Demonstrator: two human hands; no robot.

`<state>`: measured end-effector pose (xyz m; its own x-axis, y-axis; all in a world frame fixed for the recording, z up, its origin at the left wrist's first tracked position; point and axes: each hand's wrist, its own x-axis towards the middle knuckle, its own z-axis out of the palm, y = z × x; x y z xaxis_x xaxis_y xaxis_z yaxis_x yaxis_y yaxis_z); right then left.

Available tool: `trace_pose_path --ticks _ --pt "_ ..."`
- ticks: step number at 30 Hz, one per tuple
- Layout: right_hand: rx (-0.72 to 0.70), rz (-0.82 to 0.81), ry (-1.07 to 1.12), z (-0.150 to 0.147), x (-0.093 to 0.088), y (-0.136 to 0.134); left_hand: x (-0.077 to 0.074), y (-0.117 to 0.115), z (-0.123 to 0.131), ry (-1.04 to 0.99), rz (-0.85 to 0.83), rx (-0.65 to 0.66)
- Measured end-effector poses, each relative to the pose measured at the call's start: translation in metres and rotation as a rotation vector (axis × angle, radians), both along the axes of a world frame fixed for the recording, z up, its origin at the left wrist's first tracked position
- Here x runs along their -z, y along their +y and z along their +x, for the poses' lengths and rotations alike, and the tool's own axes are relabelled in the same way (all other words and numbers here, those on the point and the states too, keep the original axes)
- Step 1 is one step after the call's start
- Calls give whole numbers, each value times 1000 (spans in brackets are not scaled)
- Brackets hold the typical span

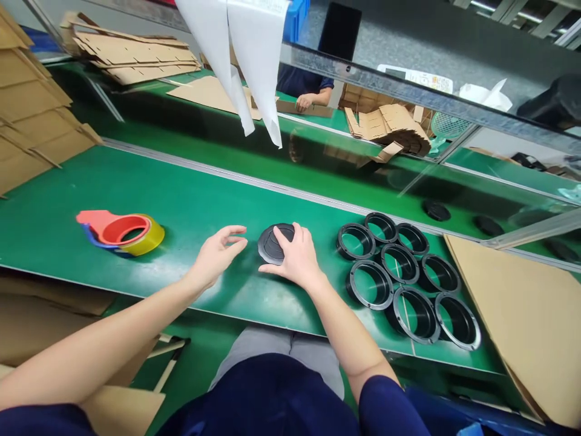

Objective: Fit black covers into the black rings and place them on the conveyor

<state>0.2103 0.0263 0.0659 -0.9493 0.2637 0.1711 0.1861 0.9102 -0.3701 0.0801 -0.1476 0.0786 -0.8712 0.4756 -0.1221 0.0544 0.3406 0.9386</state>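
A round black vent-like piece point(269, 243) with curved lines on its top is at the middle of the green table. My right hand point(297, 254) wraps around its right side, fingers over the top and thumb along the near edge. Part of the piece is hidden under that hand. To its left, my left hand point(220, 254) hovers with thumb and fingers apart and nothing between them. Several black flanged rings point(399, 263) stand close together on the table to the right of my right hand.
A tape dispenser point(124, 230) with yellow tape lies at the left. Cardboard is stacked at far left point(36, 103), and a flat sheet point(521, 315) lies at right. White paper point(258, 54) hangs above. Behind the clear partition, a co-worker's hand point(306, 102) touches cardboard.
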Motion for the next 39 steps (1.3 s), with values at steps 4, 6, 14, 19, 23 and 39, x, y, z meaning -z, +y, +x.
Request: trace_pose_path --ticks 4,6,14,19,23,39 --pt "-23 -16 2 -1 10 -2 -3 -8 4 258 -135 40" --pt "-11 -65 72 4 13 2 -13 -3 7 391 -207 122" --pt "356 -530 629 36 25 53 -24 70 18 892 -210 540" --pt "303 -782 746 37 27 59 11 81 27 829 -531 829" --pt "280 -905 755 37 24 58 -3 82 24 729 -731 867" --pt "334 -1151 797 33 25 55 -34 70 22 465 -529 769"
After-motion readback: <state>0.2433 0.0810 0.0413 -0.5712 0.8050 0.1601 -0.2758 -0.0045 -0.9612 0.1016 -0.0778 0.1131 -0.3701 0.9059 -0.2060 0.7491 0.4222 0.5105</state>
